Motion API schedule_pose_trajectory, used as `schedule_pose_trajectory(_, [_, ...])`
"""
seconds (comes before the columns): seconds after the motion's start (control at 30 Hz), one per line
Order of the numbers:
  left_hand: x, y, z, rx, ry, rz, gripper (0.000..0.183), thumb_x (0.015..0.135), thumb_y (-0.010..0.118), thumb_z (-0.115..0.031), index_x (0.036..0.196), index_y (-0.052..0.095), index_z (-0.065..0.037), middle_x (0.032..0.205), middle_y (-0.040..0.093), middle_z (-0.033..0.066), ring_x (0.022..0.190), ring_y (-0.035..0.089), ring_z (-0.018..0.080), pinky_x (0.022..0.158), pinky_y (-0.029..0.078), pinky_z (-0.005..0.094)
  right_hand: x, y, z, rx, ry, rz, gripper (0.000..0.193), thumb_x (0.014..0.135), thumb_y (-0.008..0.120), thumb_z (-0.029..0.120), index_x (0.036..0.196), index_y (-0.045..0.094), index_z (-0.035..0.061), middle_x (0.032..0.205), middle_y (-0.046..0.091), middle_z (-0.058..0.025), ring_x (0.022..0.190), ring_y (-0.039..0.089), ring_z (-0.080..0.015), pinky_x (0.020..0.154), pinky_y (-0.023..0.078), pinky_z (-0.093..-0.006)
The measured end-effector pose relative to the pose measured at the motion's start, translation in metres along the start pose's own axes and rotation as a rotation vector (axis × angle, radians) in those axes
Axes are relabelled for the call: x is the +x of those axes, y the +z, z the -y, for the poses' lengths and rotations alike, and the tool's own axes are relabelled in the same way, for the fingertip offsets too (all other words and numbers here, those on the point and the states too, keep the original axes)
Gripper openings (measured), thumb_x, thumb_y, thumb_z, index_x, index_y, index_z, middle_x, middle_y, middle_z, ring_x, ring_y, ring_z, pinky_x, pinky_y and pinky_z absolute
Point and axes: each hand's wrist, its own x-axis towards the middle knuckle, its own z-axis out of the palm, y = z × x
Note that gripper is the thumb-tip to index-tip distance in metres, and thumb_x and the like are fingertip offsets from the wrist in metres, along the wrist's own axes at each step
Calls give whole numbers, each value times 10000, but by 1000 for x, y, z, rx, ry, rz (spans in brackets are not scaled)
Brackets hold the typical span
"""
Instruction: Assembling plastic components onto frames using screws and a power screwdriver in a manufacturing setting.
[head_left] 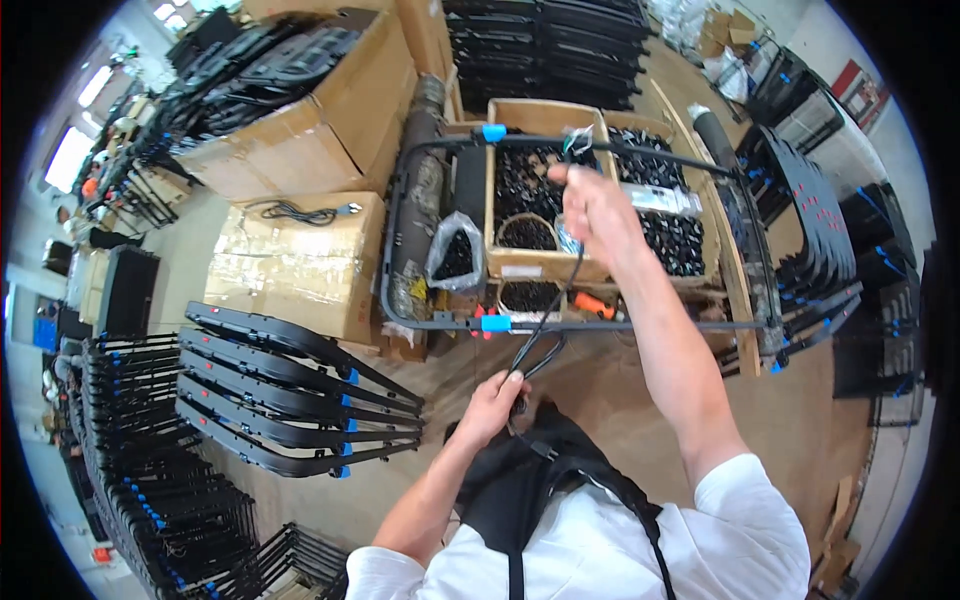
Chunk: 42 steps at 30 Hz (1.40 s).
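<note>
My left hand is low and near my body, its fingers closed round the looped part of a black cable. From there the cable runs up to my right hand, which is closed on its upper stretch, thumb outward, above the boxes of parts. Thin light-coloured wire ends show just beyond that fist. Beneath the right forearm lies a black tubular frame with rounded corners and blue clips. The fingers' inner sides are hidden in both hands.
Cardboard boxes hold small black parts. A clear bag and an orange-handled tool are beside them. Another cable lies on a taped carton. Stacked black frames stand at left, with more at right.
</note>
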Motion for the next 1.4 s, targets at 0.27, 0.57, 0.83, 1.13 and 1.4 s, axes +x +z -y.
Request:
schedule_pose_trajectory(0.27, [-101, -11, -130, 922, 818, -910, 693, 855, 774, -110, 1485, 514, 12, 1544, 494, 237, 1487, 414, 411, 1226, 342, 488, -142, 25, 8, -142, 190, 494, 305, 1095, 576, 257, 1283, 688, 45, 718, 427, 107, 592, 346, -2, 515, 281, -190])
schedule_pose_trajectory(0.57, [-133, -10, -177, 921, 855, -557, 550, 878, 785, -41, 1403, 626, -66, 1412, 654, 161, 1319, 629, 293, 1095, 505, 385, -200, 31, -9, -530, 82, 728, 325, 1090, 585, 254, 1280, 730, 34, 792, 573, 42, 686, 487, -52, 624, 422, -239])
schedule_pose_trajectory(0.83, [-111, -15, -122, 966, 945, -636, 315, 916, 776, -92, 1223, 712, -62, 1116, 760, 132, 1017, 731, 345, 866, 603, 396, -199, 30, -11, -742, -152, 548, 306, 1071, 597, 197, 1275, 726, 8, 758, 594, -15, 676, 497, -76, 644, 440, -259])
schedule_pose_trajectory(1.13, [-86, -50, -125, -58, 753, -309, 397, 1093, 597, -374, 1031, 695, 6, 1170, 772, 153, 1008, 681, 175, 976, 518, 329, -180, 42, -46, -844, -341, 770, 263, 1051, 607, 204, 1195, 750, 36, 907, 741, -125, 752, 665, -212, 724, 538, -346])
schedule_pose_trajectory(1.4, [-71, -68, -109, -335, 482, -219, 380, 1062, 645, -414, 1024, 679, -38, 1019, 761, 117, 994, 728, 193, 929, 572, 364, -170, 55, -64, -1006, -86, 776, 271, 1043, 611, 189, 1224, 743, 37, 984, 766, -126, 888, 721, -226, 808, 556, -372])
